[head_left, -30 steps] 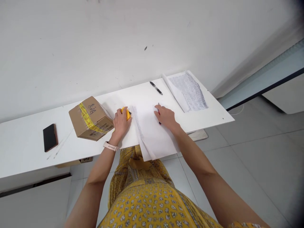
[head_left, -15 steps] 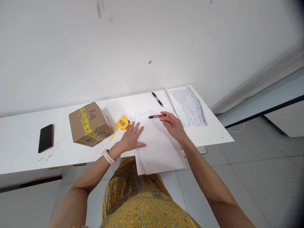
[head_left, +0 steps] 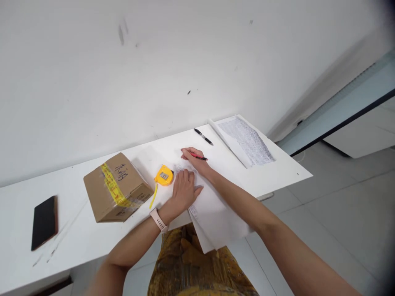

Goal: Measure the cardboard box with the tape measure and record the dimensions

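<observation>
My right hand is closed around a red and black pen, its fingers at the upper part of a white sheet of paper. Whether the pen's tip touches the paper is hidden by the fingers. My left hand lies flat on the paper's left side, fingers stretched out and thumb pointing right. Small handwriting shows near its fingertips. Just left of that hand sits a yellow tape measure with a short length of yellow blade out. The sheet's lower end hangs over the table's front edge.
A cardboard box with yellow tape stands left of the tape measure. Farther left lies a black phone. A black pen rests near the wall, beside a handwritten sheet on the white table.
My right hand has moved left over the paper with the red pen, which has turned in its grip. My left hand stays on the sheet. The whole view has tilted.
</observation>
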Demonstrator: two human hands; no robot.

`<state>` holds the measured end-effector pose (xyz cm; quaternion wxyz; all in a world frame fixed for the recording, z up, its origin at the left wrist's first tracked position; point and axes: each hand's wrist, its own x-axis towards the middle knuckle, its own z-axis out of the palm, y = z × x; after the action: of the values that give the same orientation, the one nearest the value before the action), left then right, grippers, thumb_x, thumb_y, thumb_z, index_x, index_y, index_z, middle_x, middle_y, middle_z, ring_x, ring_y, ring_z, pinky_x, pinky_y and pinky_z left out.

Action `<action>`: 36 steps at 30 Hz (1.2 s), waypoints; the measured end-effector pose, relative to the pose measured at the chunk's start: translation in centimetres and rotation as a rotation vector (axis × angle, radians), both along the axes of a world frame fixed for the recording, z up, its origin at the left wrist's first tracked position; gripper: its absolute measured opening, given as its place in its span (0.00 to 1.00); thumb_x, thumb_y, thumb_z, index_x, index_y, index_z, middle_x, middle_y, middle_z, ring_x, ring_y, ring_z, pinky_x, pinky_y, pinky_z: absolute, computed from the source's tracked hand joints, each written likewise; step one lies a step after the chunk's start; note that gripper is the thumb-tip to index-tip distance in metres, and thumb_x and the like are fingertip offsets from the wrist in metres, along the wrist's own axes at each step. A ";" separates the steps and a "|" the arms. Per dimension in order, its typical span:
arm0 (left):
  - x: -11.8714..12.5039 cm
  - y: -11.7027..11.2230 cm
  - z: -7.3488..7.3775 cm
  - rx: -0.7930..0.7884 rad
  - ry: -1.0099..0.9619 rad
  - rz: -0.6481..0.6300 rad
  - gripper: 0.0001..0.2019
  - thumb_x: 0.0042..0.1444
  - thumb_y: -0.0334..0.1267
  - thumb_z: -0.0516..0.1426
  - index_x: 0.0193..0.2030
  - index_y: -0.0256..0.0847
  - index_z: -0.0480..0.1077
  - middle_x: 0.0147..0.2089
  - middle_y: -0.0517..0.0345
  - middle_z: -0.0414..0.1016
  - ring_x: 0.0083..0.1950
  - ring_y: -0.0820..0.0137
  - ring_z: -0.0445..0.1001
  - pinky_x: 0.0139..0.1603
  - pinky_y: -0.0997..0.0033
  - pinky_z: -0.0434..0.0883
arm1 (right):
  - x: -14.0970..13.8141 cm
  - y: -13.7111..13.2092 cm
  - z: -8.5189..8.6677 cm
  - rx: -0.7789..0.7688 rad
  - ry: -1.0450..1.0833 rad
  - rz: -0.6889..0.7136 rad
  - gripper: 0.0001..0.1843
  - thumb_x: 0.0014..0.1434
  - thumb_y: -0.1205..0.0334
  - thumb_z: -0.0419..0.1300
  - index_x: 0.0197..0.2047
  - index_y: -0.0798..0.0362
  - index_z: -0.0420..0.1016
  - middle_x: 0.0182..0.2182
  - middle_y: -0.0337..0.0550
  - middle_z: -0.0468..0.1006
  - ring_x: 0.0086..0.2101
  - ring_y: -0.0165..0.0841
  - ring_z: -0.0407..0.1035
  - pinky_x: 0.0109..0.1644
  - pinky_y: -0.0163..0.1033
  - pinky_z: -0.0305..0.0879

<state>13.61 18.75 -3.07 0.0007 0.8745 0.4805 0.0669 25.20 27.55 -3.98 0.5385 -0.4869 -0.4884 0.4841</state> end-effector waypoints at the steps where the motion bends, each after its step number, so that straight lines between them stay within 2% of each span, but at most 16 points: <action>1: 0.0 0.2 -0.2 -0.002 0.010 -0.005 0.26 0.63 0.49 0.57 0.59 0.29 0.67 0.60 0.31 0.70 0.62 0.45 0.68 0.60 0.45 0.66 | -0.1 0.3 -0.3 0.017 -0.043 -0.023 0.18 0.58 0.44 0.60 0.31 0.52 0.71 0.26 0.38 0.73 0.31 0.30 0.68 0.41 0.37 0.66; 3: -0.2 0.6 -0.8 -0.015 0.026 -0.021 0.31 0.63 0.51 0.57 0.64 0.26 0.63 0.67 0.27 0.63 0.69 0.41 0.60 0.65 0.43 0.62 | -0.2 0.7 -0.6 0.062 -0.124 -0.062 0.19 0.58 0.45 0.59 0.26 0.51 0.68 0.23 0.35 0.68 0.28 0.29 0.63 0.37 0.37 0.63; 5: -0.5 1.1 -1.3 -0.034 0.021 -0.037 0.35 0.63 0.53 0.56 0.67 0.27 0.61 0.71 0.27 0.58 0.72 0.39 0.55 0.67 0.41 0.59 | -0.2 0.9 -0.7 0.073 -0.163 -0.062 0.16 0.57 0.47 0.60 0.29 0.51 0.68 0.22 0.32 0.65 0.26 0.29 0.60 0.34 0.37 0.60; 7: -0.9 1.4 -1.8 -0.050 0.003 -0.054 0.37 0.62 0.55 0.55 0.68 0.27 0.60 0.72 0.28 0.57 0.73 0.37 0.53 0.68 0.39 0.57 | -0.1 0.9 -0.8 0.038 -0.178 -0.035 0.14 0.54 0.49 0.63 0.33 0.51 0.70 0.22 0.31 0.65 0.26 0.29 0.59 0.32 0.37 0.58; 10: -1.1 1.7 -2.3 -0.063 -0.033 -0.061 0.38 0.61 0.56 0.55 0.68 0.27 0.60 0.72 0.27 0.57 0.73 0.37 0.53 0.69 0.37 0.56 | -0.1 0.6 -0.9 -0.025 -0.192 -0.022 0.14 0.50 0.51 0.66 0.32 0.51 0.71 0.25 0.34 0.70 0.27 0.30 0.61 0.31 0.37 0.59; 14: -1.0 1.8 -2.5 -0.074 -0.081 -0.054 0.38 0.60 0.55 0.56 0.69 0.28 0.60 0.71 0.30 0.59 0.73 0.36 0.53 0.69 0.37 0.56 | 0.0 0.0 -1.2 -0.005 -0.275 -0.043 0.14 0.57 0.51 0.61 0.28 0.49 0.64 0.23 0.33 0.65 0.25 0.29 0.58 0.30 0.37 0.57; 18: -0.9 1.8 -2.4 -0.104 -0.109 -0.051 0.39 0.59 0.55 0.57 0.69 0.28 0.59 0.71 0.29 0.58 0.73 0.35 0.54 0.69 0.36 0.56 | 0.0 -0.3 -1.6 0.007 -0.312 -0.015 0.10 0.57 0.53 0.61 0.34 0.49 0.67 0.27 0.35 0.70 0.27 0.30 0.62 0.31 0.37 0.59; 21: -0.9 1.8 -2.5 -0.111 -0.121 -0.052 0.37 0.60 0.54 0.56 0.69 0.29 0.59 0.71 0.28 0.59 0.73 0.36 0.53 0.69 0.34 0.55 | -0.1 -0.2 -1.7 -0.045 -0.287 -0.085 0.13 0.55 0.50 0.63 0.30 0.48 0.65 0.24 0.34 0.67 0.25 0.31 0.60 0.29 0.37 0.59; 25: -1.0 1.8 -2.4 -0.092 -0.120 -0.061 0.37 0.60 0.53 0.56 0.69 0.30 0.59 0.71 0.30 0.59 0.73 0.36 0.53 0.68 0.34 0.55 | -0.3 -0.2 -1.3 0.001 -0.330 -0.120 0.16 0.55 0.52 0.60 0.24 0.48 0.58 0.19 0.32 0.60 0.24 0.30 0.57 0.28 0.38 0.56; 28: -1.0 1.8 -2.3 -0.096 -0.120 -0.063 0.38 0.59 0.53 0.57 0.69 0.28 0.59 0.71 0.28 0.59 0.73 0.35 0.53 0.68 0.36 0.56 | -0.3 -0.2 -1.0 0.037 -0.369 -0.090 0.15 0.55 0.55 0.59 0.24 0.48 0.57 0.20 0.32 0.60 0.24 0.30 0.58 0.29 0.38 0.56; 31: -1.0 1.6 -2.3 -0.093 -0.138 -0.051 0.38 0.59 0.52 0.58 0.70 0.30 0.58 0.72 0.30 0.58 0.73 0.36 0.53 0.68 0.36 0.57 | -0.3 -0.2 -1.1 0.038 -0.395 -0.074 0.14 0.55 0.55 0.58 0.25 0.48 0.57 0.20 0.32 0.61 0.24 0.30 0.58 0.29 0.38 0.55; 36: -0.9 1.5 -2.6 -0.079 -0.173 -0.029 0.38 0.58 0.51 0.58 0.71 0.32 0.57 0.73 0.31 0.55 0.74 0.34 0.48 0.68 0.31 0.54 | -0.4 -0.1 -1.3 0.037 -0.434 -0.069 0.14 0.56 0.55 0.58 0.25 0.48 0.57 0.20 0.33 0.62 0.24 0.31 0.58 0.30 0.38 0.56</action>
<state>12.66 20.21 -5.70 0.0774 0.8717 0.4680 0.1231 24.80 27.44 -5.30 0.4460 -0.5860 -0.5847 0.3402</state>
